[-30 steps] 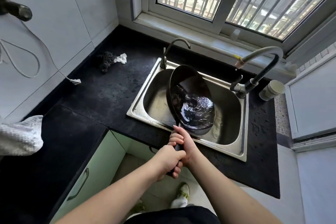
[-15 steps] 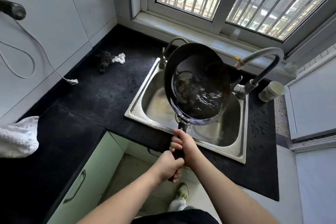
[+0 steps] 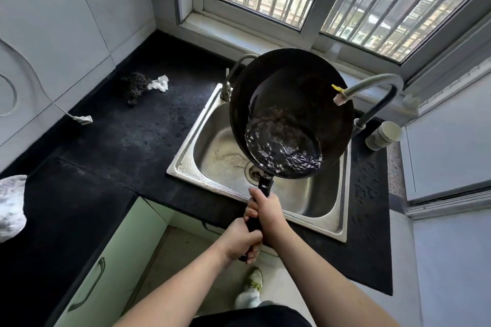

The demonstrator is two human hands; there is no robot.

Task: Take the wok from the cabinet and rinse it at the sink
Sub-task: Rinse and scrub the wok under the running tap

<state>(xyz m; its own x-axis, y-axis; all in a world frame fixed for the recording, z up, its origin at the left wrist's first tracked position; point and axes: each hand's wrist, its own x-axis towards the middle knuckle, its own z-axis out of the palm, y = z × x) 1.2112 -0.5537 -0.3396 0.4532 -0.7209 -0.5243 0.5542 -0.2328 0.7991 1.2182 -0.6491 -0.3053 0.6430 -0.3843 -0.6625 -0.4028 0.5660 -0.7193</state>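
A black wok [image 3: 300,93] hangs in the air above the steel sink [image 3: 212,141], roughly level, with water pooled in its near side. Its black handle points toward me. My right hand [image 3: 265,212] grips the handle close to the wok, and my left hand [image 3: 241,240] grips the handle's end just behind it. The grey faucet spout [image 3: 372,85] arches over the wok's right rim; no water stream shows from it. The wok covers much of the sink's far side.
Black countertop [image 3: 127,141] surrounds the sink. A steel scourer and a white scrap [image 3: 144,85] lie at the back left, a plug on a cord [image 3: 83,119] near the wall, a white cup [image 3: 384,135] right of the faucet, a cloth [image 3: 10,207] at far left. Green cabinet doors [image 3: 106,268] stand below.
The wok rose out of the sink, where it stood tilted on edge, and levelled out under the faucet spout; the water inside slid toward me. Both hands kept hold of the handle.
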